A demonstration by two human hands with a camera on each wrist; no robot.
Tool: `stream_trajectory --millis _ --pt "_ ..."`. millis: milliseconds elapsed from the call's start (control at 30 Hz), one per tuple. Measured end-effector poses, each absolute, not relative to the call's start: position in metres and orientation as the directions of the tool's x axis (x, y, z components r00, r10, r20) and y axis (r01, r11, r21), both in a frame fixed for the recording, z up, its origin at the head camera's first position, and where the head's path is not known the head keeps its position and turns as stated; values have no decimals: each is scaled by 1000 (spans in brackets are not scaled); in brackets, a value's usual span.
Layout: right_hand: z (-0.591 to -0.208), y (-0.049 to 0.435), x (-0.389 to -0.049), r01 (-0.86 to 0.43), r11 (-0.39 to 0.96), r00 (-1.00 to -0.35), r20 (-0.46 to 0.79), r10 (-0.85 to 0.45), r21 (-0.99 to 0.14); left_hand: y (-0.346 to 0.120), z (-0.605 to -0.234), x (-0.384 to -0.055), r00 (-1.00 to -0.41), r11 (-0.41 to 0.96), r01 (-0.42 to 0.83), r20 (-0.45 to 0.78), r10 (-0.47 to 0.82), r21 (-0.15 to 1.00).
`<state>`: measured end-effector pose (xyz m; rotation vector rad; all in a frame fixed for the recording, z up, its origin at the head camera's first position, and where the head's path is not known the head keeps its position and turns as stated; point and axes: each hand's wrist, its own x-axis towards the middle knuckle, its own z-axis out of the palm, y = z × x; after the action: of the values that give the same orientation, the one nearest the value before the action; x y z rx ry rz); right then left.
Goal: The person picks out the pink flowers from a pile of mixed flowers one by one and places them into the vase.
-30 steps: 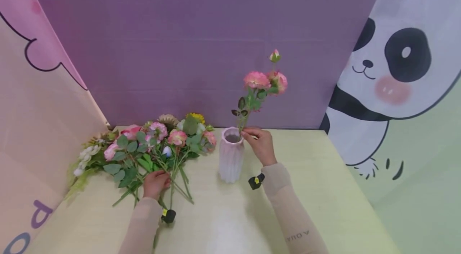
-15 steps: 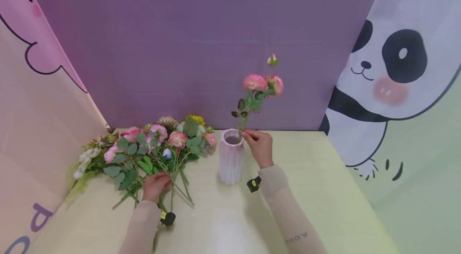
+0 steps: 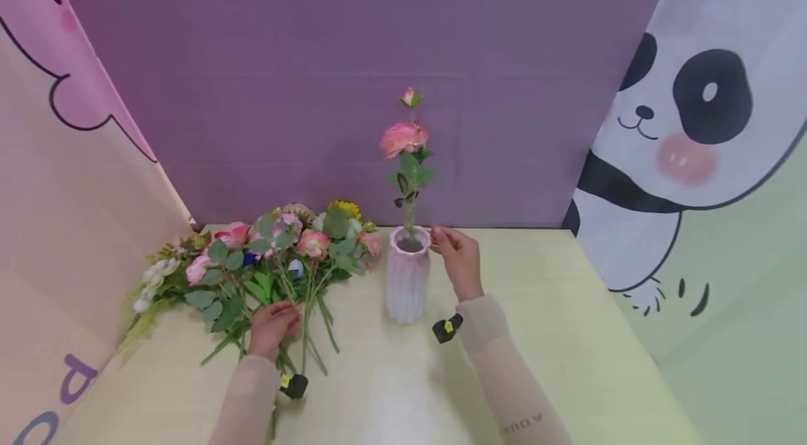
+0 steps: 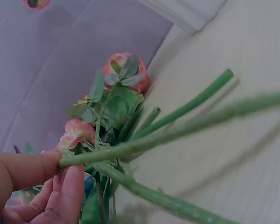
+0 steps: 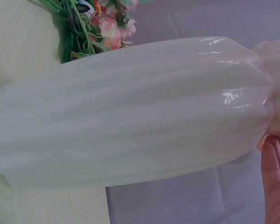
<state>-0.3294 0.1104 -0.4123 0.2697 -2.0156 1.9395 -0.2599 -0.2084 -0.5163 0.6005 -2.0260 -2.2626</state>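
Note:
A stem with a pink peony-like flower [image 3: 403, 140], leaves and a bud on top stands in the pleated pink-and-white vase [image 3: 406, 284]. My right hand [image 3: 459, 256] is beside the vase's rim, its fingertips close to or touching the neck; the stem is apart from them. In the right wrist view the fingers [image 5: 275, 182] look fairly straight, and the vase hides part of the hand. Over the flower pile my left hand [image 3: 273, 329] pinches a green flower stem [image 4: 177, 133] between thumb and fingers. Which bloom this stem bears cannot be told.
A heap of artificial flowers [image 3: 233, 270], pink, white and yellow with crossing green stems, lies on the left of the pale table [image 3: 378, 389]. A purple cloth [image 3: 315, 80] hangs behind it. Printed panels stand at both sides, a panda [image 3: 668, 115] on the right.
The pink flower has swung left and now stands more upright in the vase, released by my right hand, which stays by the rim. My left hand has hardly moved.

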Motion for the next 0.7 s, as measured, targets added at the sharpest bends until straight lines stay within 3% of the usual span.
stream_trajectory --millis 400,700 --pt "-430 117 -313 -267 -106 -951 244 188 -958 -198 -506 -250 -946 -164 -150 -190 -262 975" --pt "-456 118 -292 -196 -85 -960 173 220 -977 -178 -491 -239 -956 -197 -127 -173 -235 972"
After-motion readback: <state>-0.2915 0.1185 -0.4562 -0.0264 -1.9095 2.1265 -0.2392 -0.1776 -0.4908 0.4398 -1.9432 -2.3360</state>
